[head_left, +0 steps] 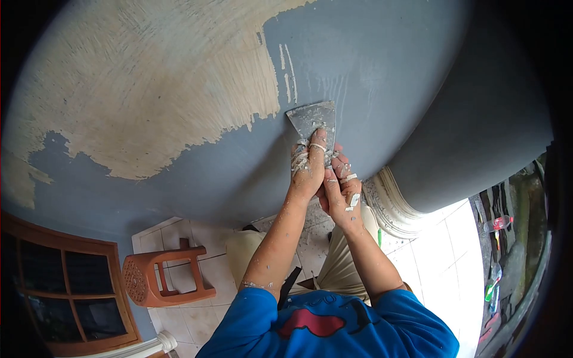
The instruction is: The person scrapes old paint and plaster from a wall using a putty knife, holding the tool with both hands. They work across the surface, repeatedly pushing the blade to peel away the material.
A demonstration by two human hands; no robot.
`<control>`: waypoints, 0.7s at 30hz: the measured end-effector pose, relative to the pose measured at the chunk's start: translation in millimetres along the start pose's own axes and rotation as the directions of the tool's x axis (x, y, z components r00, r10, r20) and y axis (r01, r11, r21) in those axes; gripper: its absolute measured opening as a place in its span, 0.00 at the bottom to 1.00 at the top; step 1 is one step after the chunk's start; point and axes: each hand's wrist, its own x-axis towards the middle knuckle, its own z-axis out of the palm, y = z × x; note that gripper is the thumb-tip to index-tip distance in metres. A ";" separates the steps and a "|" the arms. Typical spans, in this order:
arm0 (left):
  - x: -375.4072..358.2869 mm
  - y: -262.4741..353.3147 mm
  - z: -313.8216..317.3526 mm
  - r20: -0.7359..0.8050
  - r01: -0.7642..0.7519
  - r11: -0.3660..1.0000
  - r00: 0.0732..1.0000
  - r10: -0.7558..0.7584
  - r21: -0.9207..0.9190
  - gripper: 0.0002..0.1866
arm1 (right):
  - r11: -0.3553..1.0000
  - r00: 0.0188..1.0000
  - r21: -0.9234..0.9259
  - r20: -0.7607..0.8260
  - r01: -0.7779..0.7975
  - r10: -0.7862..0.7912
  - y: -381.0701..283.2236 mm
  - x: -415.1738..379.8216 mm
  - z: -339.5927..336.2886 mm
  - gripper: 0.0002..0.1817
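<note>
A broad putty knife point(316, 116) with a trapezoid metal blade is held up against the grey-blue painted wall point(239, 173). My left hand point(308, 173) is closed round its lower part, thumb laid along the blade. Close beside it, my right hand point(341, 194) also has its fingers curled at the handle, which is mostly hidden. Paint flakes cling to both hands, the forearms and the blade. Left of the blade spreads a large scraped beige patch point(179, 89) with a ragged edge. A few thin scraped streaks point(288, 71) run just above the blade.
A brown plastic stool point(170, 277) lies on its side on the white tiled floor point(197, 262). At lower left is a wood-framed window point(71, 292). A grey column point(477, 119) with a moulded base point(397, 203) stands right. Flakes and litter, including a bottle point(498, 224), lie about.
</note>
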 end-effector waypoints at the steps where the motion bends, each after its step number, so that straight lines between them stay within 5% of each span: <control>1: 3.7 -0.9 0.4 0.009 0.002 1.000 1.000 -0.002 -0.013 0.25 | 1.000 1.000 0.001 -0.012 -0.008 0.008 2.8 2.3 -1.0 0.21; 9: 6.2 11.1 2.4 -0.006 -0.030 0.998 1.000 0.030 0.050 0.26 | 0.987 0.994 0.157 -0.108 0.024 -0.007 3.0 10.0 10.9 0.17; 21: 8.5 7.3 7.6 -0.028 -0.054 0.998 0.998 0.055 0.014 0.26 | 0.990 0.996 0.139 -0.086 0.020 -0.008 1.4 10.3 4.3 0.16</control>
